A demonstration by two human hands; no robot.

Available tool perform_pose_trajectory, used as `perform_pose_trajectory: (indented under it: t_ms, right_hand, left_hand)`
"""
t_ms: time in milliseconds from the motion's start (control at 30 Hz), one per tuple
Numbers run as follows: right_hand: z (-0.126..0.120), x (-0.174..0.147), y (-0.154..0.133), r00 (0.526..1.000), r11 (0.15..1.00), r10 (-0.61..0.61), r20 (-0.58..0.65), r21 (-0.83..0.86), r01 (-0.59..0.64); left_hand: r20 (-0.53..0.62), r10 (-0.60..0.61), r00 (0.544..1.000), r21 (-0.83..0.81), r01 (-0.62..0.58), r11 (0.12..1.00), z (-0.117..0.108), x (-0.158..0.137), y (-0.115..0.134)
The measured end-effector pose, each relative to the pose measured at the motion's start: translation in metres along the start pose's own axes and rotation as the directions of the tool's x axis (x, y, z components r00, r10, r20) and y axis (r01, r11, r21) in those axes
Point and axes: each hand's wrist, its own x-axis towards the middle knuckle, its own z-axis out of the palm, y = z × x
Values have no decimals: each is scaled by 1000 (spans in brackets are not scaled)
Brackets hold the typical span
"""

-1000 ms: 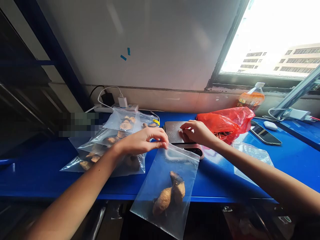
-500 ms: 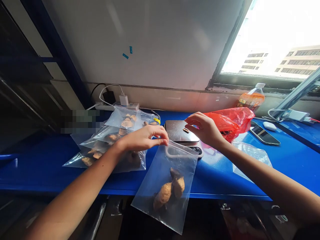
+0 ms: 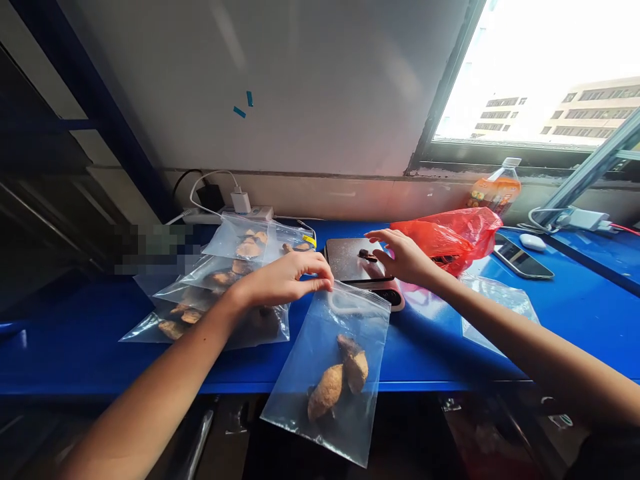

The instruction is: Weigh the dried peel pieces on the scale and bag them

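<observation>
My left hand [image 3: 300, 275] is closed, thumb and fingers pinching the top edge of a clear zip bag [image 3: 305, 400]. The bag hangs tilted over the table's front edge, with several brown dried pieces [image 3: 326, 392] in its lower half. Over the plate of a kitchen scale [image 3: 345, 265], my right hand [image 3: 400, 257] has its thumb and fingers apart. Just by those fingertips is a small dark brown piece [image 3: 369, 255] at the plate; whether it rests flat there is hard to tell. The scale's display is partly hidden by the bag.
Filled zip bags [image 3: 200, 293] lie piled at the left. Behind my right hand sits a red plastic bag [image 3: 445, 237], with a drink bottle [image 3: 497, 190] beyond. A flat clear bag [image 3: 500, 310], a phone [image 3: 524, 257] and a white earbud case [image 3: 533, 242] lie at the right.
My right hand has opened its thumb and fingers wider over the scale. The small piece by it looks darker and turned differently. My left hand still pinches the bag; the view has shifted slightly.
</observation>
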Motion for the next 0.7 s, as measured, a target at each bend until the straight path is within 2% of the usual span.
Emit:
perform_pose_trajectory:
  t_ms: [100,200,400,500,600,633,700]
  right_hand:
    - [-8,8,5,985,997,-70,159,36,65]
    - [-12,15,2,934,980,-197,299,19,200]
    - [-3,16,-4,918,924,-240,316,-216,316]
    - [-5,10,-9,951,945,-191,243,-216,245]
    - [-19,0,-29,986,994,-105,129,-31,109]
    - [-24,-4,-39,986,996,-84,146,55,77]
    - [-36,-10,-58,963,978,-78,260,206,23]
  left_hand:
    - [0,14,1000,2,-14,1000,1,1,0]
    - [3,13,1000,6,-13,1000,2,2,-1]
    - [10,10,1000,18,-10,1000,2,2,1]
    - [5,2,1000,29,-2,1000,2,1,1]
    - [-11,1,1000,22,-1,1000,1,1,1]
    - [-15,4,1000,11,-4,1000,1,1,1]
    - [-29,12,1000,-23,-13,1000,0,1,3]
